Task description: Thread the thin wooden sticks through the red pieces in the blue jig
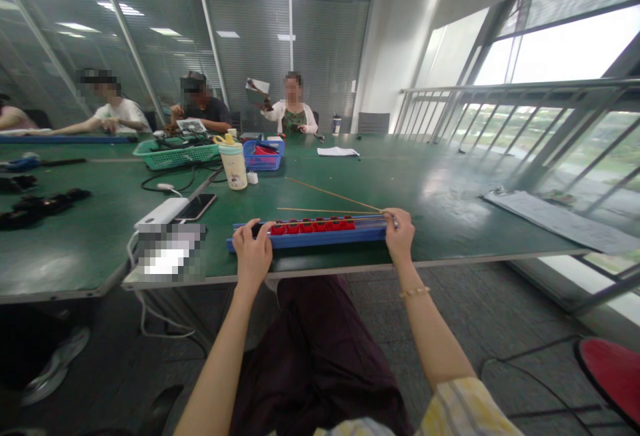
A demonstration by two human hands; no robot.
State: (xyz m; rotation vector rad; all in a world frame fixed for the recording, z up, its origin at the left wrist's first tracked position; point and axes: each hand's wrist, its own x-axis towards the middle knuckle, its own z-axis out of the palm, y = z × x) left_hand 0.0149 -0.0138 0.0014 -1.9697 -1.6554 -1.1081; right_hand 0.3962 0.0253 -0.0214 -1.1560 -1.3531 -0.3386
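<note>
A long blue rail-shaped tray [325, 241] lies along the table's front edge. In it sits a row of several small red parts [314, 225], with a black piece [257, 229] at the left end. My left hand [253, 255] is curled over that left end, its fingers around the black piece and the tray's edge. At the right end my right hand [400, 236] pinches thin yellowish strips [330, 191]. Two of them fan out to the left from the fingers, and another runs along the red parts. Whether they are stiff or soft I cannot tell.
A cup [233, 165], a green basket [175, 153] of cables and a blue basket [263, 159] stand beyond. Left lie a phone [197, 207] and a white power bank [161, 213]. A clipboard [555, 219] lies right. Several people sit across the table [430, 183].
</note>
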